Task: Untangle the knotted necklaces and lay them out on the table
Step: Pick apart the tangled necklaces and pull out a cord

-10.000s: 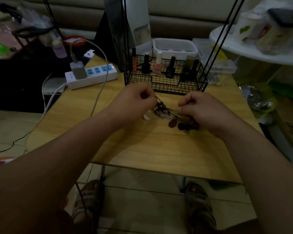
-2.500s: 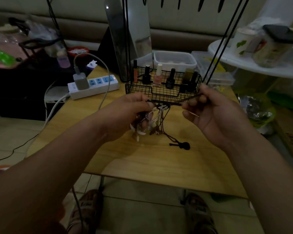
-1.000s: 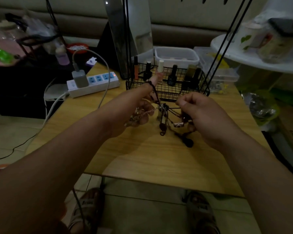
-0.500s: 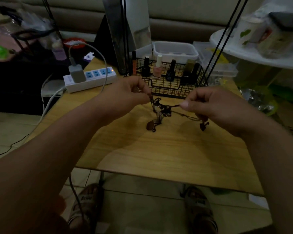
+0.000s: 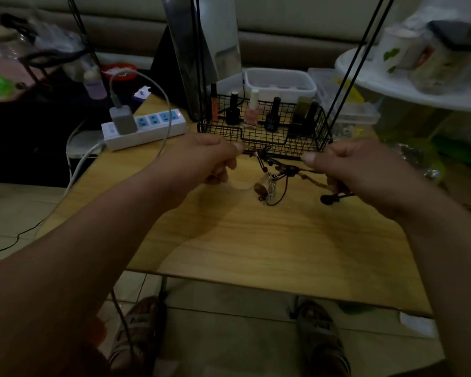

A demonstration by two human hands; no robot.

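Necklaces knotted, stretched out in mid-air

Over the wooden table, just in front of the wire basket, my left hand pinches one end of the cords and my right hand pinches the other. The tangle hangs between them, a brown pendant dangling below, a small black bead under my right fingers.

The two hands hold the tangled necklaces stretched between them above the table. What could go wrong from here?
The left hand and right hand draw the cords opposite ways, so the knot between them may tighten.
The cords hang close to the basket and could catch on its wire.
The dim light makes the knot hard to read.
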